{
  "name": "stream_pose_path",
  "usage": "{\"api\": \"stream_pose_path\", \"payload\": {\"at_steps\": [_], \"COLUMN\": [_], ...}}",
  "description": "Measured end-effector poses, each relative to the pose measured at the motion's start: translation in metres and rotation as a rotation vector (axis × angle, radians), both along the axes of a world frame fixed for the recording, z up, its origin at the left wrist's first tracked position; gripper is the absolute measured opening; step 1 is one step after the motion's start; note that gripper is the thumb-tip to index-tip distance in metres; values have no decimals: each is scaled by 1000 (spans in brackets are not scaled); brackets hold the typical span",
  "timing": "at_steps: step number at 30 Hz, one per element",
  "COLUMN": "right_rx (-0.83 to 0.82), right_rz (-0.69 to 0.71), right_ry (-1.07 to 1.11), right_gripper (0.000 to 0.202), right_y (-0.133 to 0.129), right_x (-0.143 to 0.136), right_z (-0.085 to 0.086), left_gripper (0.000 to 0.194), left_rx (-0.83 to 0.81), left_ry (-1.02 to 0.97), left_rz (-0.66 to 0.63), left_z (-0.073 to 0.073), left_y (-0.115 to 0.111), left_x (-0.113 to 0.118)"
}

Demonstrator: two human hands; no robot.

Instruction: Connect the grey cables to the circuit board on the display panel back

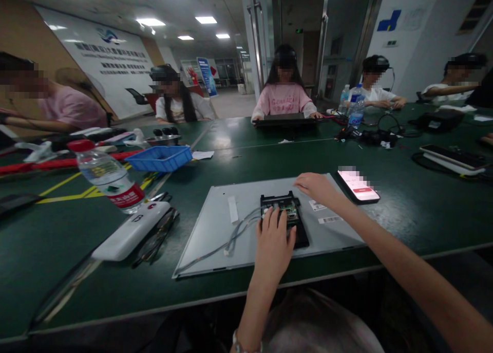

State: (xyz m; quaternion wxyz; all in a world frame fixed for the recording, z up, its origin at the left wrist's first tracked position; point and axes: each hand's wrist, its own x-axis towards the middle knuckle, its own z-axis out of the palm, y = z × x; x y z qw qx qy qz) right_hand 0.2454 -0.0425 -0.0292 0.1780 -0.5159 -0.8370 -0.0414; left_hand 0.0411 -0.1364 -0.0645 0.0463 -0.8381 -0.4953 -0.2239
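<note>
Past bracelet point(246, 346), resting left hand point(274, 240) with grip apart on black frame point(302, 236), probably for steadiness; cannot tell grip of right hand point(315, 187).

Device point(293, 213) on panel point(210, 227), bottle point(110, 178) left, phone point(359, 187) right

Free room between blue tray point(162, 163) and panel point(208, 219), cables point(230, 240) over panel's left.
</note>
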Motion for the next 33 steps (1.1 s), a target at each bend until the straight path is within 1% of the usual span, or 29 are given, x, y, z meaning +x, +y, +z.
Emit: {"api": "stream_pose_path", "payload": {"at_steps": [2, 4, 6, 8, 10, 14, 18, 22, 25, 27, 30, 33], "right_rx": [-5, -23, -43, -62, -88, -132, -149, -168, -167, -142, -123, -174], "right_rz": [48, 76, 96, 115, 139, 180, 201, 213, 187, 159, 88, -38], "right_ry": [-18, -33, -35, -19, 9, 71, 110, 149, 169, 181, 198, 234], "right_gripper": [25, 25, 24, 24, 23, 21, 22, 24, 27, 29, 28, 32], "right_y": [8, 16, 23, 28, 31, 31, 27, 24, 21, 17, 5, -10], "right_x": [-20, -39, -55, -65, -69, -67, -65, -65, -59, -48, -16, 25], "right_z": [6, 7, 4, -2, -9, -19, -20, -17, -10, -3, 2, -5], "left_gripper": [38, 38, 38, 37, 36, 36, 37, 38, 38, 38, 39, 40], "left_rx": [-13, -21, -23, -18, -5, 1, -19, -22, -16, -17, -25, -18], "left_ry": [9, 14, 14, 9, -1, -4, 7, 5, 2, 4, 10, 7], "left_rz": [2, 0, -2, -7, -15, -11, 0, -4, -2, -3, -6, 4], "left_z": [1, 2, 2, 2, 2, 1, 1, 1, 1, 1, 1, 1], "left_y": [0, 1, 0, 0, -1, -1, -1, -1, -2, -2, -1, -1], "left_x": [0, 1, 1, 1, 0, 0, 1, 1, 1, 1, 1, 2]}}
